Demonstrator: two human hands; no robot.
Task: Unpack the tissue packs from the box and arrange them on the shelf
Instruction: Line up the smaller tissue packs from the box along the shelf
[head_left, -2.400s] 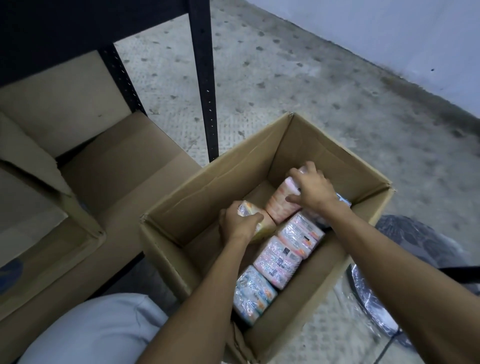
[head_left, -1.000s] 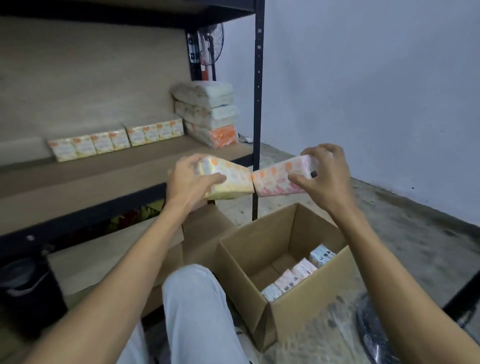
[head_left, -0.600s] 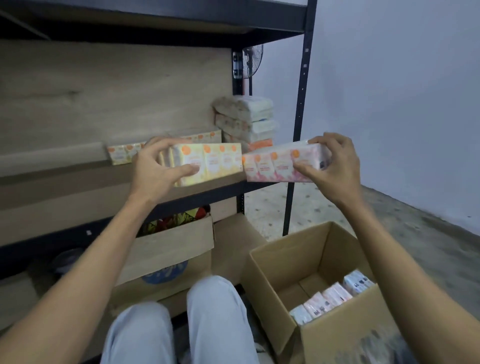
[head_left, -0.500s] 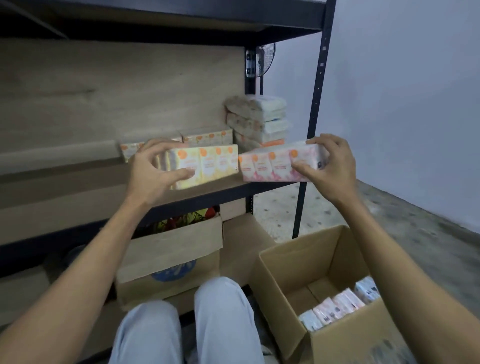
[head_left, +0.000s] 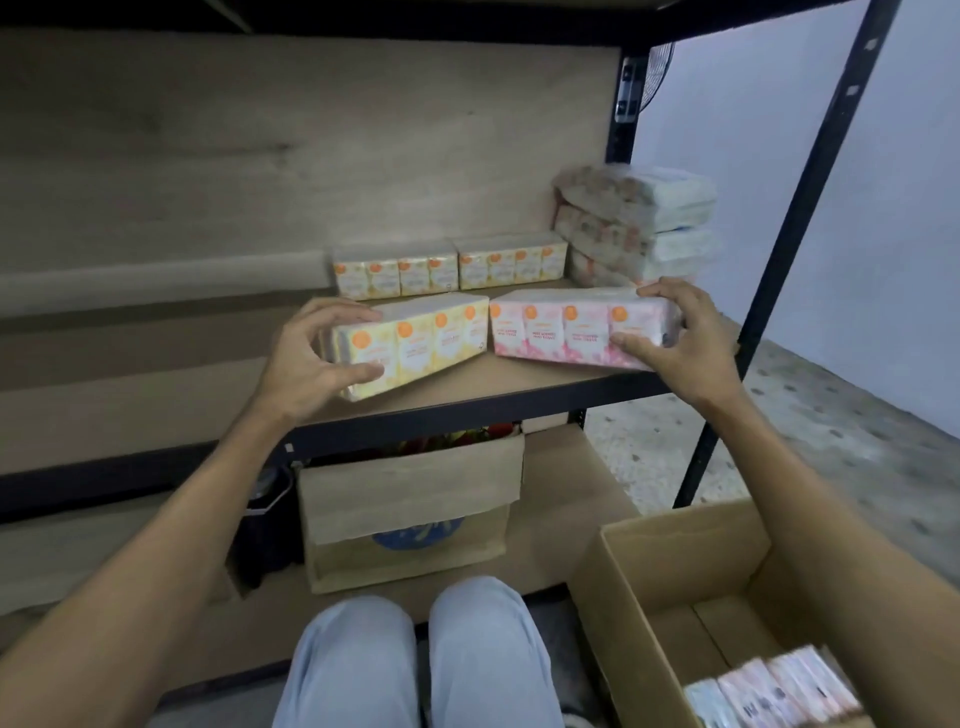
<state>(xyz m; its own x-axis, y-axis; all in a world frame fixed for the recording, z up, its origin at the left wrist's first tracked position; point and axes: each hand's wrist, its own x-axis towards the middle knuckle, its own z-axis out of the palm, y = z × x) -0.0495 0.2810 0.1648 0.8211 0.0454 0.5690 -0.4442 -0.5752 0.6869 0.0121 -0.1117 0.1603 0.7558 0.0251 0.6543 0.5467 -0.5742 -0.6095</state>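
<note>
My left hand grips a yellow tissue pack by its left end, and the pack is tilted over the front of the wooden shelf. My right hand holds a pink tissue pack by its right end, resting on the shelf beside the yellow one. Two yellow packs stand in a row at the back of the shelf. The open cardboard box sits at lower right on the floor with several packs left inside.
A stack of larger wrapped tissue bundles fills the shelf's back right corner. Black uprights frame the shelf's right side. Below the shelf stands another cardboard box. My knees are at the bottom centre.
Both hands lifted a pack each out of the box, carried them up and forward, and brought them down onto the front of the shelf. The view has moved closer to the shelf.
</note>
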